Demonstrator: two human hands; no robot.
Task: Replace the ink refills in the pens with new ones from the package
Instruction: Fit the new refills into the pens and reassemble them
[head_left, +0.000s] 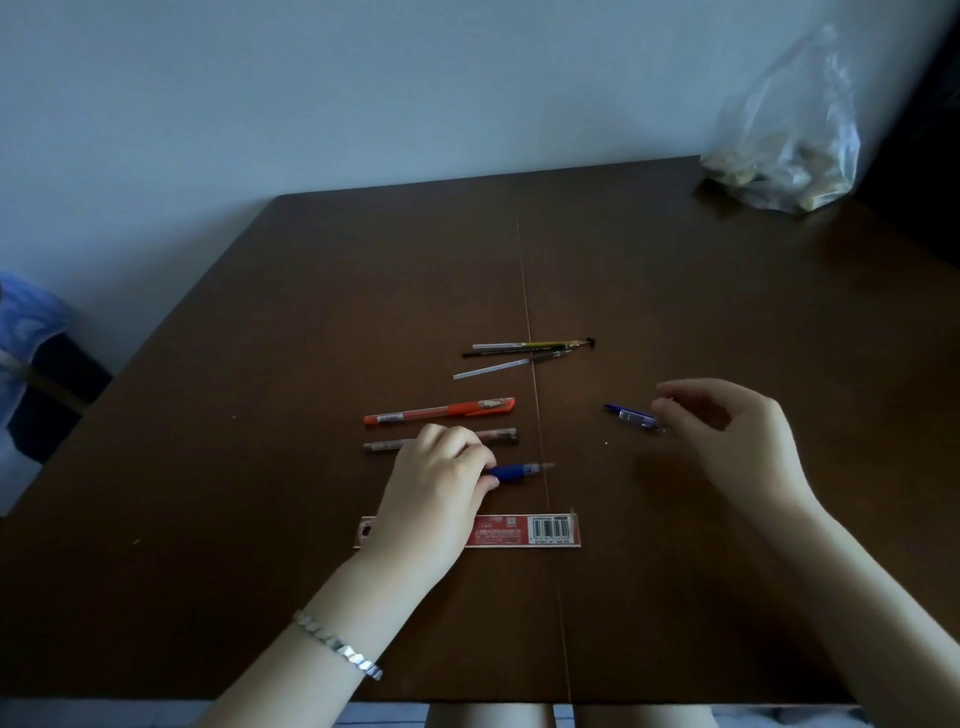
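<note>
1. Head view: dark wooden table (311, 519), both forearms reach in from the near edge.
2. Left hand (441, 483) is down on the table with its fingers curled, pinching the rear of a blue pen half (519, 470). The half lies flat with its clear tip pointing right.
3. Right hand (727, 431) is slightly raised with its fingers curled. Its fingertips pinch one end of a blue barrel piece (631, 415), whose other end points left. Whether the piece touches the table, cannot tell.
4. Orange pen (441, 410) lies flat, just behind the left hand.
5. Clear pen (498, 435) lies between the orange pen and the blue pen half, its middle hidden by the left fingers.
6. Three loose refills (519, 353) lie in a small fan farther back, near the table's centre seam.
7. Red package (519, 531) lies flat, barcode side up, partly under the left wrist.
8. Bracelet (337, 647) sits on the left forearm.
9. Plastic bag (789, 156) sits at the far right corner.
</note>
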